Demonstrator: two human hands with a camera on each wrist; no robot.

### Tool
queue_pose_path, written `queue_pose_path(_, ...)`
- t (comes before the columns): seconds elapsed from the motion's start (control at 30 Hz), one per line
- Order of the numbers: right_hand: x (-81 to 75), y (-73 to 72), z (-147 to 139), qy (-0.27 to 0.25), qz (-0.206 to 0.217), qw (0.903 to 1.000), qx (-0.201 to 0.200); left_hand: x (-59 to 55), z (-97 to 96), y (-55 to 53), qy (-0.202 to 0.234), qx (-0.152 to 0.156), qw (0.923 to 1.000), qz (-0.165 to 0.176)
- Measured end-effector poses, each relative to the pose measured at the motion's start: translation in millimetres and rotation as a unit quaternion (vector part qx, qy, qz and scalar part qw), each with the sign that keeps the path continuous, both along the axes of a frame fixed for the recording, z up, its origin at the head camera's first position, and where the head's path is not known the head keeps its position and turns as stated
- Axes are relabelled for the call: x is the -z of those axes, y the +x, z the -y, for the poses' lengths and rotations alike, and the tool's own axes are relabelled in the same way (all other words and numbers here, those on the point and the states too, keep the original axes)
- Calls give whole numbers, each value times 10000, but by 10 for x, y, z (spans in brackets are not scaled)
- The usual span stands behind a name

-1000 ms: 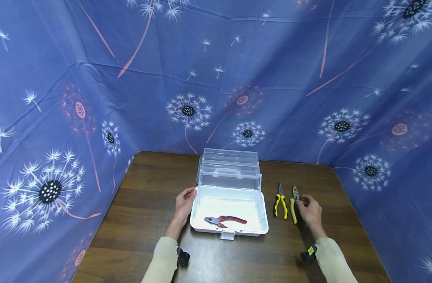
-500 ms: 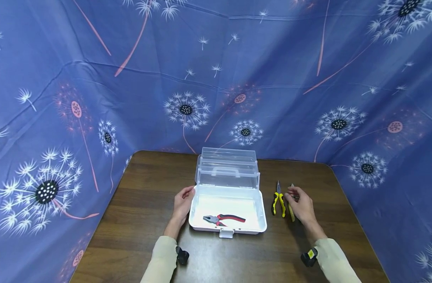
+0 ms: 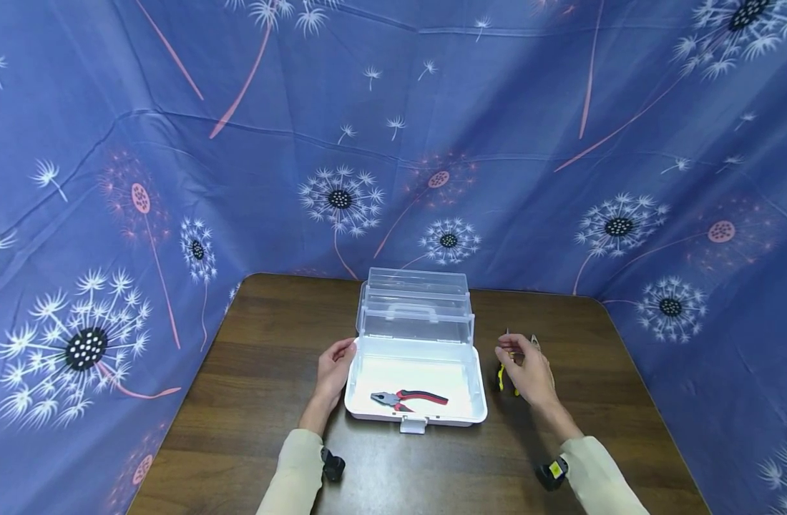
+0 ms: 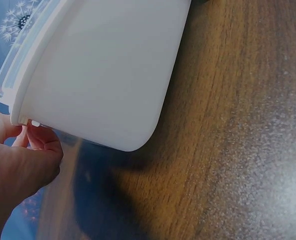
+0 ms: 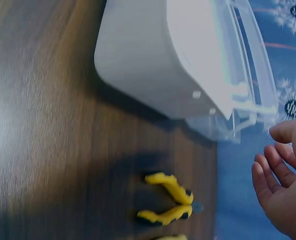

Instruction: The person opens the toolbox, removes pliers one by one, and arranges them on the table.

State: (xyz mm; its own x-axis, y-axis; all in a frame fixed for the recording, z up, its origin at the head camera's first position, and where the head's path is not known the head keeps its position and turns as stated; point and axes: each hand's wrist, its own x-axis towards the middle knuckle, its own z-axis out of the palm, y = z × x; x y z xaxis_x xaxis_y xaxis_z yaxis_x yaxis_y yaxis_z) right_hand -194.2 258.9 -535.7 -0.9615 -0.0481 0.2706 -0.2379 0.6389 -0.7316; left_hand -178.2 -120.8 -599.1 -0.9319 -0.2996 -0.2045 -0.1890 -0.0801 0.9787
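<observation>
A white toolbox (image 3: 481,390) with its clear lid raised lies open on the table, and red-and-black combination pliers (image 3: 426,396) rest inside. At its left rear corner my left hand (image 3: 333,370) pinches the rim, thumb and curled fingers visible at the edge in the left wrist view. My right hand (image 3: 532,372) is over the yellow-and-black long-nose pliers (image 5: 172,189), covering most of them in the head view. Its fingers are loosely bent and hold nothing in the right wrist view. Pale-yellow-handled pliers (image 3: 535,342) lie just right, mostly hidden by that hand.
The clear lid (image 3: 416,300) with its stepped trays leans back behind the box. A front latch (image 3: 413,425) hangs down from the box. A blue dandelion-print cloth (image 3: 368,107) stands behind the brown wooden table (image 3: 271,336).
My right hand has moved left, from the pale-yellow-handled pliers to above the long-nose pliers; it carries nothing. My left hand keeps its hold on the box rim.
</observation>
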Motion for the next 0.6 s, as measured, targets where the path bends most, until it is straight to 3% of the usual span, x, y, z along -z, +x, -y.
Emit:
queue_pose_path(0.33,-28,104,298,-98,-380,9986,-356,-8,-5,11,14,53,9999,-95)
queue_pose_path(0.6,-33,242,576,-175,-621,9934,-951,-15,-5,14,30,-23,10000,-72)
